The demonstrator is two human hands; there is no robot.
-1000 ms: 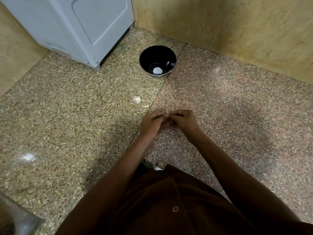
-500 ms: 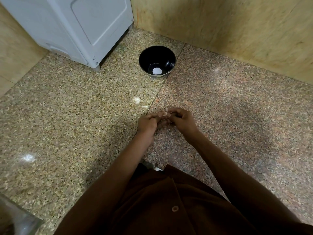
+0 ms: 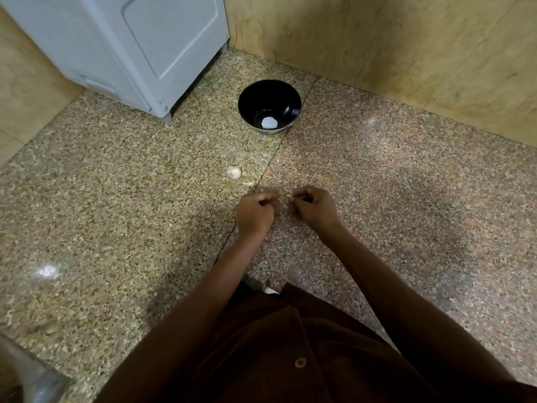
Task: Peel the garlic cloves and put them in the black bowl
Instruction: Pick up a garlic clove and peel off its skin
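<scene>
My left hand (image 3: pixel 255 212) and my right hand (image 3: pixel 315 207) are held close together low over the speckled floor, fingers curled. Between their fingertips they pinch a small pale garlic clove (image 3: pixel 287 196), mostly hidden by the fingers. Farther ahead stands the black bowl (image 3: pixel 248 104), with one white peeled clove (image 3: pixel 269 123) at its bottom. An unpeeled garlic piece (image 3: pixel 234 171) lies on the floor between the bowl and my hands, and a thin scrap of peel (image 3: pixel 248 182) sits beside it.
A grey-white appliance (image 3: pixel 139 50) stands at the back left, close to the bowl. Tan stone walls (image 3: pixel 406 48) close off the back and right. A clear plastic object (image 3: pixel 26 373) shows at the bottom left corner. My brown shirt fills the bottom.
My hands have drawn slightly apart while still pinching the clove. The bowl and the garlic on the floor have not moved.
</scene>
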